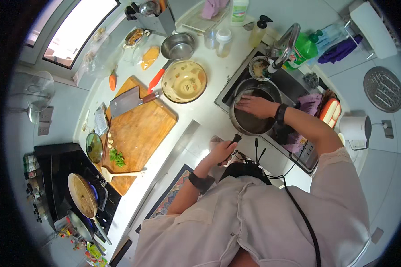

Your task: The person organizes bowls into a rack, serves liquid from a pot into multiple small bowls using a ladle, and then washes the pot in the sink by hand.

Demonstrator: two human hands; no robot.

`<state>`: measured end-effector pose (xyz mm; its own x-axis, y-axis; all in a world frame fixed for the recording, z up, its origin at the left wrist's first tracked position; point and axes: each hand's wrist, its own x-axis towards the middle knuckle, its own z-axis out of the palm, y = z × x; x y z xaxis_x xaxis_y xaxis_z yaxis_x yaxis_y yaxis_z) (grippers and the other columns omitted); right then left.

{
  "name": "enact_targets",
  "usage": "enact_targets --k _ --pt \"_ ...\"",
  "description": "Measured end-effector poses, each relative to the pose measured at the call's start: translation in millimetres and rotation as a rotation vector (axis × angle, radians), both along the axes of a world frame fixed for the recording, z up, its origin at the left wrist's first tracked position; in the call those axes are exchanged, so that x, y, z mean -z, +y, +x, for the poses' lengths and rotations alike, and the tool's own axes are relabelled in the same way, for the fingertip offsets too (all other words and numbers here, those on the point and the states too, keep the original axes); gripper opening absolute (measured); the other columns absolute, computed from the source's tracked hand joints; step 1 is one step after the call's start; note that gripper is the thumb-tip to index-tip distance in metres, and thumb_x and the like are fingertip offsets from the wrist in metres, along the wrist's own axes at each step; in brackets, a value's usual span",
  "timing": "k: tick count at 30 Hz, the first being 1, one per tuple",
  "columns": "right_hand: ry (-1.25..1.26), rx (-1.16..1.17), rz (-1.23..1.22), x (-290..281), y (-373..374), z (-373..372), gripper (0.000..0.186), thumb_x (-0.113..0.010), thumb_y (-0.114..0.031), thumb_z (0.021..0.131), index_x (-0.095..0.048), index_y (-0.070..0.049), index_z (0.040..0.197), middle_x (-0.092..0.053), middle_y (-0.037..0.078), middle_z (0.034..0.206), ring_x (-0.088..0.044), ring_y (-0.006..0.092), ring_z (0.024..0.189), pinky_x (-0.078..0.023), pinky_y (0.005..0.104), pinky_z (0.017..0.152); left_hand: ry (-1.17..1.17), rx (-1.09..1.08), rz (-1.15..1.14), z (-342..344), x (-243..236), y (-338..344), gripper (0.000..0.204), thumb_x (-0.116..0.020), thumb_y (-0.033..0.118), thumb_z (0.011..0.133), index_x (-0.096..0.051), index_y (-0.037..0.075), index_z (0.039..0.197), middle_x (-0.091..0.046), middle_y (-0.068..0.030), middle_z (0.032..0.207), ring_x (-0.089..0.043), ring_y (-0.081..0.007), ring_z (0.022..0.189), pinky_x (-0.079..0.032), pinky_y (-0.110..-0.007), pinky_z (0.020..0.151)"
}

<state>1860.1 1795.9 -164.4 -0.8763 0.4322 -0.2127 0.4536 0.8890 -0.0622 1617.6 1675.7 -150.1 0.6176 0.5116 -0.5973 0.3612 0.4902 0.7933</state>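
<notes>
A dark-handled pan [254,129] is held over the sink [225,99], tilted, its inside toward me. The fingers of my left hand [223,153] are wrapped round its black handle [237,139]. My right hand [256,107] reaches into the pan, fingers stretched out flat against the inner wall; no cloth or sponge shows under it, though the palm side is hidden. Just beyond the pan, a small cup with pale contents [258,67] sits below the faucet [292,38].
Left of the sink stand a yellow patterned bowl [200,91] and a steel bowl [178,46]. A cleaver [125,102] and chopped greens [116,156] lie on the cutting board [142,133]. At lower left, a frying pan [82,196] sits over a lit blue flame. Green detergent bottle [304,51] behind the sink.
</notes>
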Motion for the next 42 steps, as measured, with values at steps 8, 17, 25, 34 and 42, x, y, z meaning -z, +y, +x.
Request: enact_targets --k 8,17,25,34,42 --pt "-0.062 0.219 0.172 24 -3 8 0.043 -0.043 -0.019 0.081 -0.038 -0.009 0.123 -0.047 0.009 0.118 -0.043 0.0207 0.110 -0.030 0.0353 0.097 0.019 -0.065 -0.054 6 -11 0 0.030 -0.040 0.031 0.088 -0.043 0.004 0.077 -0.040 -0.0019 0.047 -0.036 -0.0104 0.029 -0.027 -0.026 0.027" --pt "-0.734 0.619 -0.787 26 21 2 0.043 -0.043 -0.033 0.082 -0.045 -0.014 0.120 -0.044 0.010 0.121 -0.046 0.0300 0.105 -0.041 0.0483 0.078 0.059 -0.133 0.077 9 0 -13 0.029 -0.039 0.030 0.089 -0.042 0.005 0.075 -0.039 -0.0020 0.045 -0.033 -0.0098 0.028 -0.026 -0.024 0.028" --pt "-0.448 0.652 -0.764 6 -21 9 0.035 -0.041 -0.022 0.078 -0.054 -0.007 0.107 -0.051 0.012 0.113 -0.051 0.0298 0.097 -0.040 0.0452 0.078 0.084 -0.055 -0.025 19 -38 12 0.030 -0.038 0.028 0.089 -0.049 0.002 0.081 -0.050 -0.0045 0.056 -0.042 -0.0103 0.039 -0.032 -0.023 0.035" --pt "-0.360 0.415 -0.803 11 -39 -23 0.033 -0.039 -0.013 0.074 -0.055 -0.001 0.100 -0.056 0.015 0.101 -0.052 0.0316 0.087 -0.040 0.0420 0.074 -0.177 -0.098 -0.489 11 -16 8 0.025 -0.038 0.027 0.089 -0.043 0.004 0.081 -0.039 0.0001 0.058 -0.031 -0.0062 0.035 -0.024 -0.021 0.031" --pt "-0.393 0.417 -0.460 14 -17 -40 0.023 -0.046 -0.015 0.075 -0.062 -0.005 0.089 -0.060 0.013 0.090 -0.057 0.0291 0.083 -0.045 0.0420 0.069 -0.147 -0.164 -0.422 13 -5 -4 0.027 -0.041 0.027 0.089 -0.040 0.007 0.071 -0.033 0.0034 0.050 -0.027 -0.0051 0.036 -0.020 -0.021 0.031"
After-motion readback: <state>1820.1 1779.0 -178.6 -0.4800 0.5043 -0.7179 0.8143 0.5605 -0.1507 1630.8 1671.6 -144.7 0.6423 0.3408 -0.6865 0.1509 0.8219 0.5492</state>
